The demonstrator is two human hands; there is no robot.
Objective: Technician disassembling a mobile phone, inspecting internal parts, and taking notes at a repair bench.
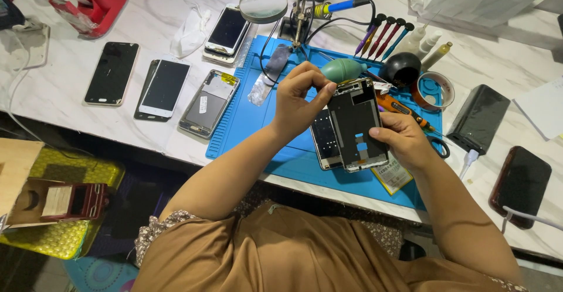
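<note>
My right hand [406, 140] grips an opened phone frame [356, 123] by its right edge and holds it tilted above the blue work mat [246, 129]. My left hand [299, 99] pinches at the frame's top left corner with thumb and fingers closed; whether a small part sits between them is hidden. A second phone panel [324, 140] lies on the mat just under the frame. A yellow-labelled battery [393, 177] sticks out below my right hand.
A green air blower [343, 69], magnifier on a stand [264, 4], soldering iron [343, 5], several screwdrivers [384, 34], a tape roll [433, 90] and a black bowl [401, 68] sit behind. Several phones [111, 72] lie left; a power bank [478, 118] and dark phone [522, 181] right.
</note>
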